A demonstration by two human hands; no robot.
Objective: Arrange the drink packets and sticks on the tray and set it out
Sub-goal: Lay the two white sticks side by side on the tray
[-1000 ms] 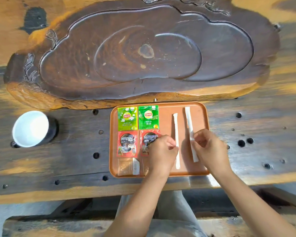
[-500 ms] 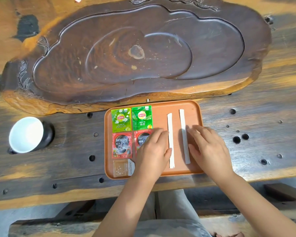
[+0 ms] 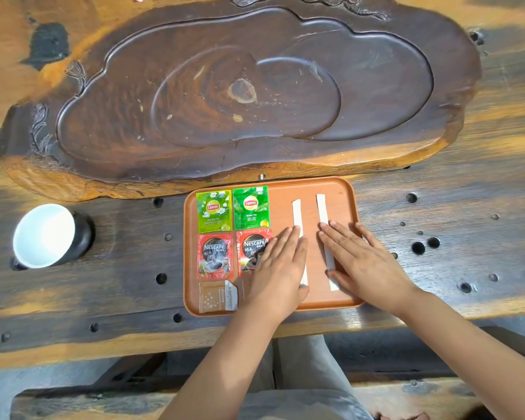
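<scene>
Both hands, left (image 3: 281, 268) and right (image 3: 364, 262), grip wide, flat on smooth orange tray (image 3: 343, 189).

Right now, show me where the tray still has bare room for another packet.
On the tray, one strip lies bare between the right green packet and the left stick, another between the two sticks, above the hands. The left side is crowded with packets; the left hand hides the front middle.
</scene>
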